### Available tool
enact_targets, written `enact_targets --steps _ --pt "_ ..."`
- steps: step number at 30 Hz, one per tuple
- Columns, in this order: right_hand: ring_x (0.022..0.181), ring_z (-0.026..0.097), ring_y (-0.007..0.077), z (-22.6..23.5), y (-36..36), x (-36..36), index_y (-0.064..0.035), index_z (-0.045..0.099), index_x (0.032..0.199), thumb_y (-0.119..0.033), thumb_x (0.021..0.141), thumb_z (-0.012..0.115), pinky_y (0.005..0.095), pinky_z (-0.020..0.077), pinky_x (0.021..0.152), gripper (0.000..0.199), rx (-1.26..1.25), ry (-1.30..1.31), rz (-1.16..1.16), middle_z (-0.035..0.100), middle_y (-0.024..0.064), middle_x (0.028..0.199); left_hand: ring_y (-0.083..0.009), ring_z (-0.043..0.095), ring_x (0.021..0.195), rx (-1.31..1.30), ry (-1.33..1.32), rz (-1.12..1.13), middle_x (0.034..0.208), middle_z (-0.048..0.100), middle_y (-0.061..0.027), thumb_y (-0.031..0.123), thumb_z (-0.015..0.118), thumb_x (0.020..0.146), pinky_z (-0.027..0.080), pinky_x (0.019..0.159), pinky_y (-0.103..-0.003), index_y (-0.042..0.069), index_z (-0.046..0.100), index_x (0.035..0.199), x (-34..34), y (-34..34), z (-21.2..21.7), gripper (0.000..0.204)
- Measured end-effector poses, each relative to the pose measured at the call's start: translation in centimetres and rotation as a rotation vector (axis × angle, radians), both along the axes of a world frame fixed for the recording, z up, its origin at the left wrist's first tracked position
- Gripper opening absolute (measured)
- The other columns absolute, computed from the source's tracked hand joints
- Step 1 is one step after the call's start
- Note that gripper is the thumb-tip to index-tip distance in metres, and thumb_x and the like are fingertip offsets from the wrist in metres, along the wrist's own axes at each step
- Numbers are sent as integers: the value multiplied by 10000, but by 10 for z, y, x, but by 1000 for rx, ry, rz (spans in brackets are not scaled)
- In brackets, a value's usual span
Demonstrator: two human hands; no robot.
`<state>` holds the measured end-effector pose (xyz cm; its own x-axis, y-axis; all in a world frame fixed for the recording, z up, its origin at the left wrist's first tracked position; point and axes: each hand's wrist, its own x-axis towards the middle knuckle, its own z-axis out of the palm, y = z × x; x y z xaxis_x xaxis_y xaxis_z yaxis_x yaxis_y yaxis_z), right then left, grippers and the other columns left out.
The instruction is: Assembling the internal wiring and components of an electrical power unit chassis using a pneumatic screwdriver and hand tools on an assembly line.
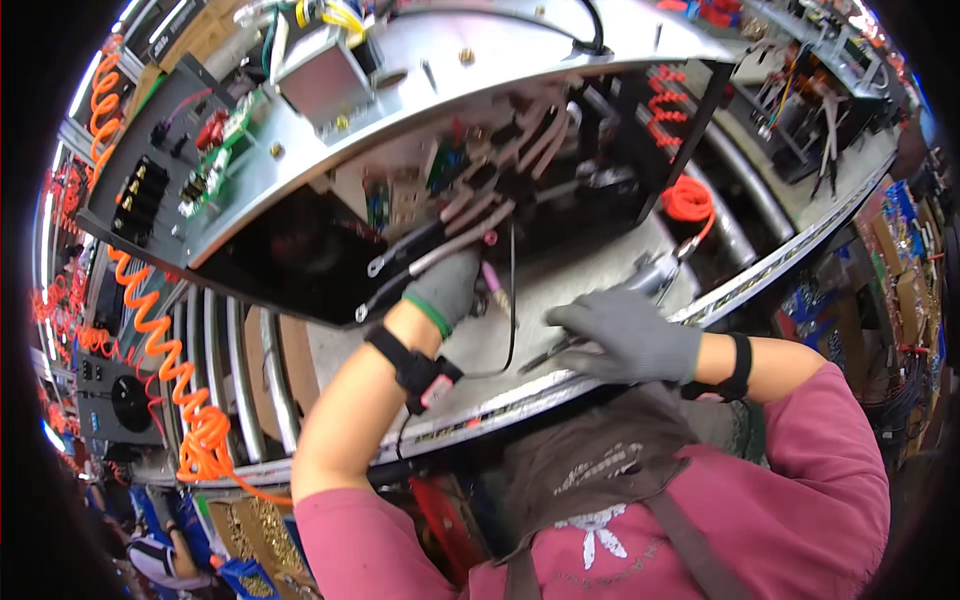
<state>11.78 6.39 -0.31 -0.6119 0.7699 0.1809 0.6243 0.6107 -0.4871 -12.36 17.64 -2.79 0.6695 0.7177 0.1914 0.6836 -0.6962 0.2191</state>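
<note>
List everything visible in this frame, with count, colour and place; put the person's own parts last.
Open metal chassis: one, silver with black interior, tilted up at centre top.
Thick cables: several, pale pink, inside the chassis.
Coiled air hose: one, orange, at left.
Second coiled hose: one, red-orange, right of the chassis.
Air tool: one, silver, lying on the bench by the right hand.
Workbench: one, grey, under the chassis.
Wrist strap: one, black, on the left wrist.
Apron: one, brown.
Left hand: grey glove, reaching into the chassis at the cables.
Right hand: grey glove, holding a thin dark tool.
</note>
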Motion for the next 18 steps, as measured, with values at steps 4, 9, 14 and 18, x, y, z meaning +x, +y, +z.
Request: enact_targets --steps 4,9,14,18 --pt "768 650 236 -39 -6 -100 9 565 1149 -396 855 606 332 514 707 502 -645 321 196 642 124 889 -147 512 555 -954 -235 408 666 499 -52 75 505 822 445 459 -299 60 527 902 18 3 52 84" --pt "584 555 130 -39 -6 -168 1 583 957 -416 860 577 286 463 557 428 -1333 755 -73 592 57 683 -231 523 552 -585 222 124 654 525 -84 111 596 754 474 519 -345 62 550 849 16 3 64 117" --pt "759 587 140 -36 -14 -70 -43 666 953 -377 875 612 311 484 729 348 -1050 271 516 654 57 785 -117 440 497 -1267 -842 563 622 475 19 373 471 921 289 374 -272 181 579 921 22 2 20 220" --pt "897 596 112 17 -14 20 -10 630 1045 -235 862 669 278 467 816 292 -1086 215 293 660 52 922 -166 564 650 -1243 -1593 333 917 571 -68 261 377 983 475 472 -278 104 512 1210 24 4 -10 307"
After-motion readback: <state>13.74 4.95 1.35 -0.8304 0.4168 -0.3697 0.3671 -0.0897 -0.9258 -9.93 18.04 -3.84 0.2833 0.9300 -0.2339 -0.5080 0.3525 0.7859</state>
